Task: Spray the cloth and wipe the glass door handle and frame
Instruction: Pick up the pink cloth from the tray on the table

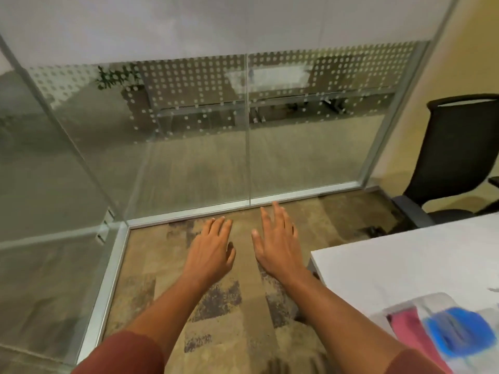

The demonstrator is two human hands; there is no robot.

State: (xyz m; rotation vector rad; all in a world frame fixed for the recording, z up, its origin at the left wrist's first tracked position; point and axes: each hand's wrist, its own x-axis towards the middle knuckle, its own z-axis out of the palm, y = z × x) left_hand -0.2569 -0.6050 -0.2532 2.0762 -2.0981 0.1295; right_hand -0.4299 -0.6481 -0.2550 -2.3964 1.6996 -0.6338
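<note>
My left hand (212,245) and my right hand (278,238) are stretched out side by side over the patterned carpet, palms down, fingers spread, holding nothing. At the lower right, on a white table (405,260), a blurred spray bottle with a blue head (459,330) lies next to a pink cloth (407,326); both are apart from my hands. Ahead stands a glass wall with a metal frame (216,209) along the floor. A glass door (48,163) is at the left. No door handle shows in this view.
A black mesh office chair (456,155) stands at the right behind the table. The glass carries a band of white dots, and desks and a plant show through it. A yellow wall runs along the right side.
</note>
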